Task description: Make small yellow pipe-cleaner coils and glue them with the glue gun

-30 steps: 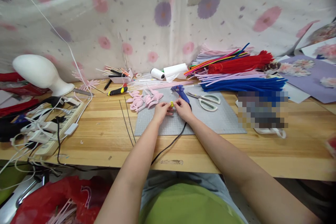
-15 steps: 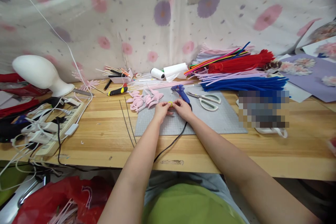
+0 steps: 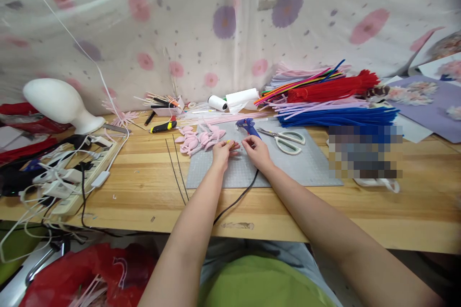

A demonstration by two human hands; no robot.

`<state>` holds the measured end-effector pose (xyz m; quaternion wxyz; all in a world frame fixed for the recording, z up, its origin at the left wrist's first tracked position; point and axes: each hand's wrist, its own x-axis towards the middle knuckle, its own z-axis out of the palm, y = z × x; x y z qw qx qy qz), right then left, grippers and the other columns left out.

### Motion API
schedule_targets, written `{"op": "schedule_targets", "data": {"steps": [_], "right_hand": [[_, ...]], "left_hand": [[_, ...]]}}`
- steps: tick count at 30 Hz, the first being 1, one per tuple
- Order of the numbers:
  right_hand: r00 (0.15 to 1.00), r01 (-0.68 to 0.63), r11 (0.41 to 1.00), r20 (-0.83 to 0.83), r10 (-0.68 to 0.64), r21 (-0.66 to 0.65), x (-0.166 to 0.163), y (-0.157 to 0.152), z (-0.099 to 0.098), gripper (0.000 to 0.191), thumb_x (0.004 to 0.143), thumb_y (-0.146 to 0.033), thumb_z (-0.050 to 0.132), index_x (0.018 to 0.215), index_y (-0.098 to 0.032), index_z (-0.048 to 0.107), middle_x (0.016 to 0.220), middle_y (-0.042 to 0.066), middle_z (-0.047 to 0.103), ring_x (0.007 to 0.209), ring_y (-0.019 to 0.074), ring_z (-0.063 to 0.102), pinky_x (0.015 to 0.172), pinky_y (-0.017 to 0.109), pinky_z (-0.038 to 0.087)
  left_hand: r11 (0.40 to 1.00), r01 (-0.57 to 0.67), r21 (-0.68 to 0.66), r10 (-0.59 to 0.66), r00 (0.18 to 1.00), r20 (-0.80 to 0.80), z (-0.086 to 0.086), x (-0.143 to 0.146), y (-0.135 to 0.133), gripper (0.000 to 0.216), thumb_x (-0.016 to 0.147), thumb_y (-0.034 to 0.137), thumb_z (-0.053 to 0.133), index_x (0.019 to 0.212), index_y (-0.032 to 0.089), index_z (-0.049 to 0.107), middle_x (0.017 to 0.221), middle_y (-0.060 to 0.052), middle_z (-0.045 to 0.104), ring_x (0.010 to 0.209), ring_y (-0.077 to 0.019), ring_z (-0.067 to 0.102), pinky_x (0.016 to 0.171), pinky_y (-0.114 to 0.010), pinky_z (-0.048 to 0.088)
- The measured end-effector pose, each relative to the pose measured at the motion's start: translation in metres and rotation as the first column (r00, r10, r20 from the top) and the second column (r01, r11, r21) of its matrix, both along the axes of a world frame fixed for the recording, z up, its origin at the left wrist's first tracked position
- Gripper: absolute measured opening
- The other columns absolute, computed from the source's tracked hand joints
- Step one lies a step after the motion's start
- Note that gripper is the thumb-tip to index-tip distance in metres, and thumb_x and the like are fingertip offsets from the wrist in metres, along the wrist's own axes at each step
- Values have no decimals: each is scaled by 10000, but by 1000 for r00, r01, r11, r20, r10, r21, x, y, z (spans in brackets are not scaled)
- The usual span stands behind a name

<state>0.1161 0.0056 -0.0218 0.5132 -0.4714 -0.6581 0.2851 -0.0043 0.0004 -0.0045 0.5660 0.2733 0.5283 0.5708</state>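
Both my hands meet over the grey cutting mat. My left hand pinches a small yellow piece, now mostly hidden by the fingers. My right hand is closed in a pinch just right of it, on something I cannot make out. A pile of pink petal shapes lies just left of my left hand. A blue glue gun lies behind my right hand, its black cord running toward me.
Scissors lie on the mat's right. Stacks of red, blue, pink pipe cleaners fill the back right. White rolls, a yellow-black cutter, a white foam head and a power strip with cables sit left. Two black wires lie on the wooden table.
The yellow piece, plainly seen between both hands before, is now mostly covered by my left fingers. My right hand has drawn slightly apart from my left.
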Motion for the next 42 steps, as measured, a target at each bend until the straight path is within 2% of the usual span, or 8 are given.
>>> {"op": "schedule_targets", "data": {"steps": [12,18,24,29,32,37,39,42], "right_hand": [[855,324,923,-353,-380,-208,31,29,-8,217,702,-385,513,707,-169,526,634,-20,509,592,111,449,606,255,360],[869,286,918,-330,-370,-276,29,30,-14,233,696,-401,513,731,-172,538,644,-21,524,590,110,445,607,256,353],[870,234,925,-359,-337,-300,27,29,-14,251,677,-422,522,723,-175,532,626,-23,521,570,111,441,575,253,343],[862,255,920,-361,-356,-298,28,31,-14,246,681,-419,518,720,-176,527,645,-22,525,571,106,435,582,253,342],[859,263,917,-361,-364,-300,28,31,-14,240,687,-415,514,717,-177,523,620,-30,508,558,103,428,574,248,336],[847,245,918,-392,-359,-310,29,32,-14,239,681,-419,524,708,-182,515,583,-43,484,534,102,419,559,245,339],[849,247,919,-388,-358,-307,29,33,-15,241,681,-421,528,706,-182,517,588,-40,491,538,103,422,560,246,342],[861,258,919,-362,-358,-297,29,32,-15,247,689,-427,523,702,-181,521,611,-27,515,552,109,431,561,247,345]], "left_hand": [[1000,-4,-3,4,1000,-10,-3,-4,2,105,735,178,602,697,96,548,695,-51,626,630,-133,641,618,-273,505],[1000,19,12,-20,997,80,-1,-10,3,205,779,291,548,743,89,556,785,-105,648,752,-174,656,676,-309,523],[1000,-18,5,17,998,63,-3,-8,3,118,750,200,524,711,95,561,754,-91,645,708,-167,649,664,-317,518],[996,-87,35,91,987,-133,-6,-7,3,137,767,240,488,723,126,551,745,-60,634,589,-116,587,597,-276,486],[983,-90,161,162,837,-522,-1,-11,7,109,759,259,520,755,156,558,804,-54,635,661,-131,580,683,-296,468],[962,229,147,53,372,-927,12,-19,26,125,691,99,564,755,200,601,900,-83,630,943,-214,560,887,-350,376],[949,302,95,-6,316,-949,12,-19,34,157,649,36,572,656,191,596,873,-101,624,1009,-242,537,929,-359,342],[958,280,53,-49,346,-937,9,-17,42,211,611,-15,567,514,170,544,741,-111,604,1015,-277,538,950,-386,320]]}}
